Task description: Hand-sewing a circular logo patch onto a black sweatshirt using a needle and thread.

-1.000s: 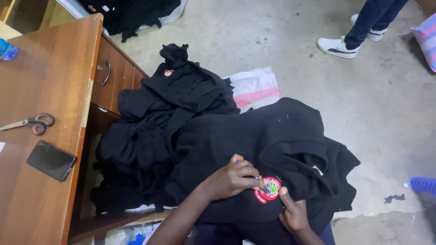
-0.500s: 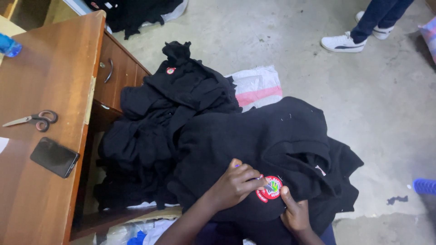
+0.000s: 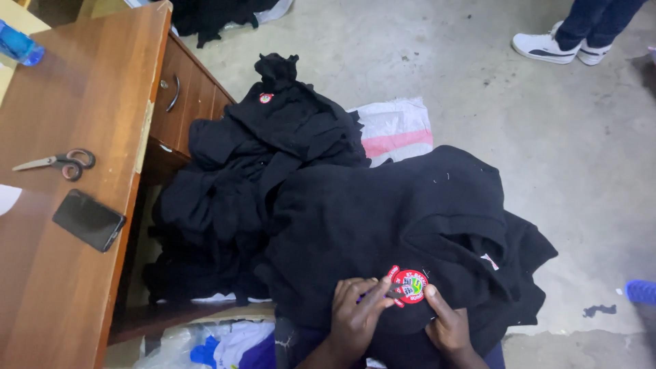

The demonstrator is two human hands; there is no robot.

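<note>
Risk: left hand (image 3: 355,314) and right hand (image 3: 447,326), fingertips pressing the badge (image 3: 408,285) on the black sweater (image 3: 389,219) without gripping anything, could skew it if the knit shifts underneath.

Round red badge (image 3: 410,285) on black garment (image 3: 383,219)

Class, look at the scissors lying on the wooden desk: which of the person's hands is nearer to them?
Left. The left hand is at the badge's left edge, on the side toward the scissors. The right hand sits below and right of the badge, farther from them.
</note>
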